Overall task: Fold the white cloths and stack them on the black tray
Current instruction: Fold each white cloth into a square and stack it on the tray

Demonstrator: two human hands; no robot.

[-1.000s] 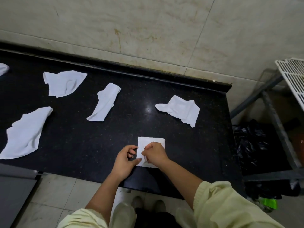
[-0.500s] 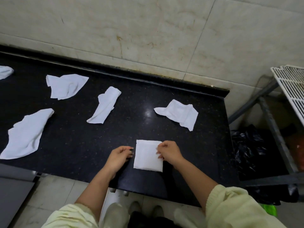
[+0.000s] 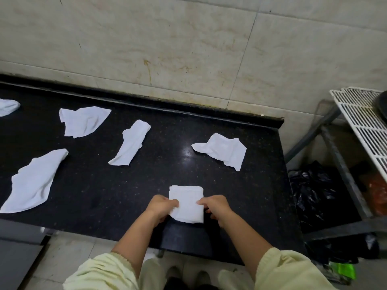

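A folded white cloth lies near the front edge of the black counter. My left hand pinches its left side and my right hand pinches its right side; its near corners are lifted a little. Several unfolded white cloths lie further back: one at the right, one in the middle, one at the back left, a large one at the left and one cut off by the left frame edge. No black tray can be made out for certain.
A tiled wall rises behind the counter. To the right stands a metal rack with a white wire shelf, a dark object on it, and black plastic bags below. My feet show on the tiled floor.
My hands moved from pressing the middle of the folded cloth to its two sides, and now grip it by the edges. The view has tilted slightly; the other cloths have not moved.
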